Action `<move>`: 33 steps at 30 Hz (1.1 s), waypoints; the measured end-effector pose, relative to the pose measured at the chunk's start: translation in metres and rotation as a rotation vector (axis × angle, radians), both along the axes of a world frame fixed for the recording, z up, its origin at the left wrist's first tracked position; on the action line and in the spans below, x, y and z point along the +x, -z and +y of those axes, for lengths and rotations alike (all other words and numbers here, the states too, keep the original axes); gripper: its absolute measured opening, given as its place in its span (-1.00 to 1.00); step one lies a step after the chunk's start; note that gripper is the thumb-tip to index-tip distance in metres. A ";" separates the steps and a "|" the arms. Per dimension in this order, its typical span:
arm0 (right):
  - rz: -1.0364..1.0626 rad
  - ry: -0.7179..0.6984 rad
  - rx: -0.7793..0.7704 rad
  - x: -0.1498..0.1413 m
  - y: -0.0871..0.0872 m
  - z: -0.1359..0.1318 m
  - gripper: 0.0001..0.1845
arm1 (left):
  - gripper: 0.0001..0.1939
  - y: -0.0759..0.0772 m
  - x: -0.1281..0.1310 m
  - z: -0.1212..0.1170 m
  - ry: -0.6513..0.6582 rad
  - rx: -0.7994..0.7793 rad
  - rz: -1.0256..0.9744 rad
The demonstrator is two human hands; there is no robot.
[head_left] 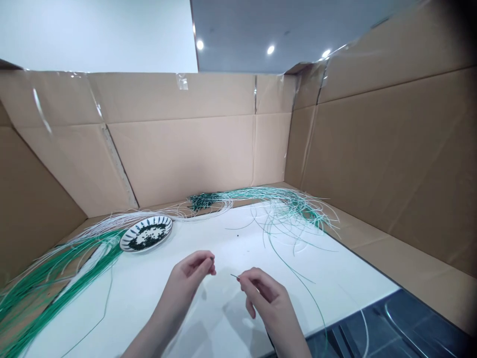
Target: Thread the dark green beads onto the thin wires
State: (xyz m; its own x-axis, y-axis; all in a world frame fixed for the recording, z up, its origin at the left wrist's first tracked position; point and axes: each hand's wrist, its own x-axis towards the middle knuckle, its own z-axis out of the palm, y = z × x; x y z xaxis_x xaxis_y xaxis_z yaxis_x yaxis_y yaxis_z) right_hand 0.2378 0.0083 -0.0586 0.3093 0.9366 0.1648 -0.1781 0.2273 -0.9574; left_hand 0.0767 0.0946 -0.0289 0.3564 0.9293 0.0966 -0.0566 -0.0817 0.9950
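Over the white tabletop (208, 298), my left hand (190, 273) is closed in a pinch. A dark speck, apparently a bead (212, 258), shows between its thumb and forefinger. To its right, my right hand (266, 296) pinches a thin green wire (234, 276) between thumb and forefinger. The wire's short tip points left toward my left hand, and a gap separates the two hands. An oval plate (169, 229) with a striped rim stands behind and left of my hands, holding many small dark green beads (147, 236).
Long green wires (82, 278) and white strands lie at the left. Another bundle of wires (253, 194), with dark clustered ends, stretches along the back to the right. One loose bead (237, 235) rests on the tabletop. Cardboard walls (194, 154) rise behind and at both sides.
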 end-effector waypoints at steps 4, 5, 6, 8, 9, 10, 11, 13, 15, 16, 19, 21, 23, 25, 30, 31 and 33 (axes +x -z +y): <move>0.049 -0.121 0.077 -0.041 -0.027 -0.009 -0.73 | -0.65 -0.010 -0.029 -0.059 -0.171 -0.215 -0.281; 0.057 -0.152 0.075 -0.052 -0.032 -0.011 -0.78 | -0.65 -0.012 -0.035 -0.067 -0.213 -0.246 -0.330; 0.056 -0.180 0.066 -0.062 -0.037 -0.012 -0.82 | -0.65 -0.013 -0.040 -0.074 -0.253 -0.271 -0.374; 0.017 -0.217 0.046 -0.081 -0.046 -0.016 -0.86 | -0.66 -0.014 -0.049 -0.082 -0.325 -0.305 -0.445; -0.016 -0.224 0.037 -0.089 -0.050 -0.017 -0.85 | -0.66 -0.014 -0.053 -0.085 -0.359 -0.314 -0.473; -0.049 -0.228 0.030 -0.096 -0.054 -0.018 -0.84 | -0.66 -0.014 -0.057 -0.087 -0.392 -0.317 -0.496; -0.080 -0.231 0.023 -0.102 -0.057 -0.019 -0.84 | -0.65 -0.014 -0.060 -0.089 -0.420 -0.316 -0.513; -0.124 -0.239 0.011 -0.111 -0.061 -0.020 -0.85 | -0.64 -0.014 -0.067 -0.094 -0.467 -0.301 -0.525; -0.151 -0.247 0.008 -0.118 -0.063 -0.021 -0.87 | -0.65 -0.015 -0.072 -0.097 -0.505 -0.270 -0.517; -0.162 -0.246 0.011 -0.121 -0.064 -0.021 -0.88 | -0.65 -0.016 -0.074 -0.099 -0.523 -0.251 -0.506; -0.185 -0.205 0.035 -0.127 -0.066 -0.022 -0.88 | -0.63 -0.015 -0.079 -0.101 -0.563 -0.193 -0.472; -0.189 -0.181 0.053 -0.129 -0.066 -0.023 -0.86 | -0.65 -0.012 -0.083 -0.100 -0.567 -0.146 -0.449; -0.197 -0.170 0.066 -0.129 -0.067 -0.023 -0.85 | -0.72 -0.007 -0.089 -0.098 -0.513 -0.071 -0.413; -0.220 -0.163 0.081 -0.129 -0.068 -0.024 -0.83 | -0.81 -0.001 -0.095 -0.096 -0.428 0.014 -0.372; -0.245 -0.179 0.063 -0.128 -0.073 -0.027 -0.81 | -0.91 0.004 -0.105 -0.095 -0.355 0.149 -0.298; -0.238 -0.182 0.048 -0.128 -0.073 -0.027 -0.82 | -0.92 0.003 -0.106 -0.096 -0.355 0.166 -0.278; -0.228 -0.188 0.023 -0.128 -0.074 -0.027 -0.84 | -0.95 0.001 -0.107 -0.096 -0.349 0.212 -0.230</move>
